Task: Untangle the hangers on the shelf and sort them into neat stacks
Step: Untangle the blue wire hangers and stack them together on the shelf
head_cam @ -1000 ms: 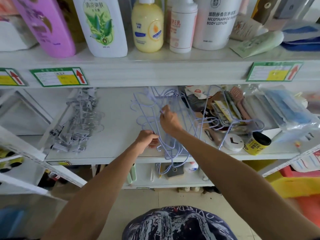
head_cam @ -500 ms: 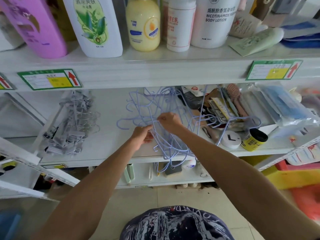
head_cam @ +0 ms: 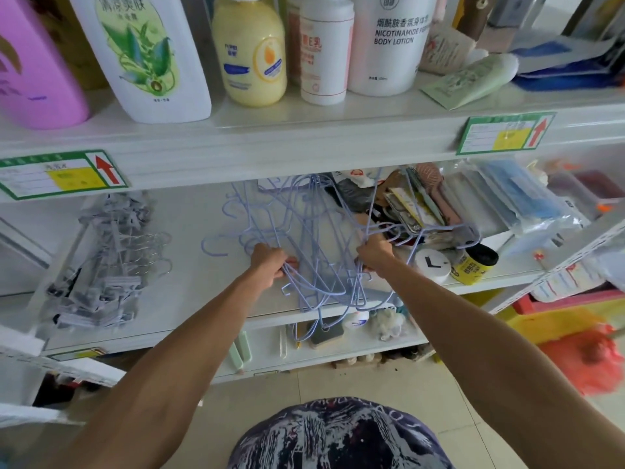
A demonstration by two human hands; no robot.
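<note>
A tangle of pale lilac wire hangers [head_cam: 314, 238] lies on the middle white shelf [head_cam: 203, 289], some ends hanging over its front edge. My left hand [head_cam: 269, 262] grips the wires on the tangle's left side. My right hand [head_cam: 375, 253] grips wires on its right side, about a hand's width apart from the left. One hanger reaches right over the clutter. A pile of grey clip hangers [head_cam: 101, 265] lies at the shelf's left end, untouched.
Right of the tangle sit a white round tin [head_cam: 433, 264], a yellow can with black lid [head_cam: 475, 265], combs and packets [head_cam: 419, 204] and bagged blue masks [head_cam: 521, 198]. Lotion bottles [head_cam: 250, 52] stand on the shelf above. Small items lie on the lower shelf [head_cam: 358, 336].
My hands have moved apart: the left has stayed on the left side, the right has shifted to the right, spreading the lilac tangle wider. The camera has tilted slightly.
</note>
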